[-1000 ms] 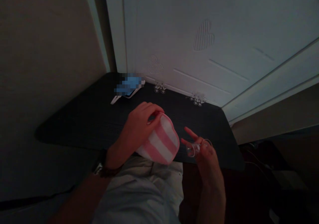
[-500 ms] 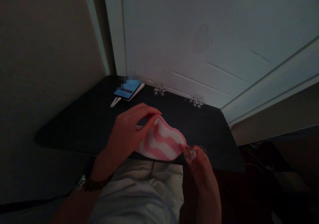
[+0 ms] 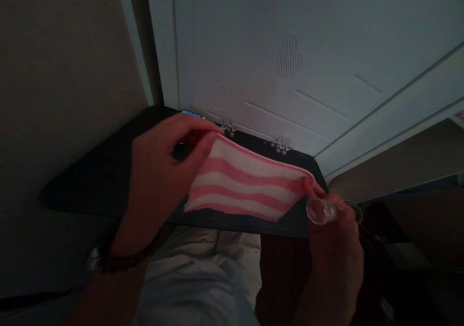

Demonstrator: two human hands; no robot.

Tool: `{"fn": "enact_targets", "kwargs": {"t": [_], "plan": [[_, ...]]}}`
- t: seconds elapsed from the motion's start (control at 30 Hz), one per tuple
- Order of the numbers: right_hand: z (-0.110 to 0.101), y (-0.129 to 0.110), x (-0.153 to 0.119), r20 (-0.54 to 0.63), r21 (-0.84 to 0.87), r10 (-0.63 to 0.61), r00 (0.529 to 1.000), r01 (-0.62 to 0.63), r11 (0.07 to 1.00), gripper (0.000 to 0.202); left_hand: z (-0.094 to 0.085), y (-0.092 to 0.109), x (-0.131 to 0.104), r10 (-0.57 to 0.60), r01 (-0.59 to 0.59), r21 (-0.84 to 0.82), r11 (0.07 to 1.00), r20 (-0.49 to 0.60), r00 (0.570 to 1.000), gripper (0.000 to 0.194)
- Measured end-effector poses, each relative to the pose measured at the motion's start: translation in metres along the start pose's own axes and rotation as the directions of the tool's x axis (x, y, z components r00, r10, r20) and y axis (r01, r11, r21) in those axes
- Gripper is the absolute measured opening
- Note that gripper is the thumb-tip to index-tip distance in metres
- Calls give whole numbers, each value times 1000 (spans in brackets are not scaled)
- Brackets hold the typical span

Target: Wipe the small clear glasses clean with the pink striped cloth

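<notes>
Cloth [image 3: 250, 178], likely light and limp, handles best by its top corners, pinched above the near edge of the desk [image 3: 90, 183] by your left hand [image 3: 157, 171] and right hand [image 3: 337, 241], which also holds a clear piece [image 3: 319, 212].

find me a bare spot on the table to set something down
The widest bare patch of the dark tabletop lies between the left hand and the left wall. A thin strip shows between the striped cloth and the clear clusters. It's crowded at mid-table, where the cloth and hands hide the surface.
</notes>
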State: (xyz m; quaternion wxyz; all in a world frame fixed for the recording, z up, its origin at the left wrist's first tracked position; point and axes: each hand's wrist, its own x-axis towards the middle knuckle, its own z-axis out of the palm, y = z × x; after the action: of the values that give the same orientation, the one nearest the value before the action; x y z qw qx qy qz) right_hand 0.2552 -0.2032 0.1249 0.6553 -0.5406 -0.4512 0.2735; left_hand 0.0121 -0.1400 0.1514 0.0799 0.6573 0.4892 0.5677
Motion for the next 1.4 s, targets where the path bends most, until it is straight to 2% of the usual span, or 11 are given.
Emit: {"fn": "enact_targets", "kwargs": {"t": [0.13,0.3,0.4,0.47,0.57,0.73,0.87,1.0,1.13,1.27,1.4], "plan": [[28,31,27,-18,167,71,997,-67,984,17,27,-48,4,-31,-5,169,986,211,977,23],[25,77,21,-85,93,185,979,-177,980,19,25,-94,-19,-211,130,270,954,298,931,27],[20,93,8,-59,-48,209,976,-212,976,21,23,-101,-32,-300,204,256,945,431,851,20],[25,96,2,49,-169,229,972,-218,961,22,27,-101,-37,-308,221,220,950,562,767,19],[46,92,-5,235,-346,259,937,-169,923,22,37,-101,-45,-270,225,158,961,699,662,19],[85,88,-29,361,-573,246,899,6,820,13,41,-92,-71,-291,220,200,955,786,545,11],[102,92,-50,368,-682,236,900,88,726,4,38,-82,-88,-321,167,277,946,752,576,12],[101,93,-54,426,-678,208,881,158,718,5,38,-81,-92,-304,103,307,946,735,606,12],[71,94,-39,453,-678,198,869,192,710,7,37,-78,-91,-286,71,311,948,728,623,13],[30,100,-18,324,-714,170,931,123,690,11,35,-74,-89,-303,73,327,942,740,601,15],[20,101,-13,259,-705,145,955,85,704,10,36,-80,-89,-307,78,326,942,746,590,14]]}}
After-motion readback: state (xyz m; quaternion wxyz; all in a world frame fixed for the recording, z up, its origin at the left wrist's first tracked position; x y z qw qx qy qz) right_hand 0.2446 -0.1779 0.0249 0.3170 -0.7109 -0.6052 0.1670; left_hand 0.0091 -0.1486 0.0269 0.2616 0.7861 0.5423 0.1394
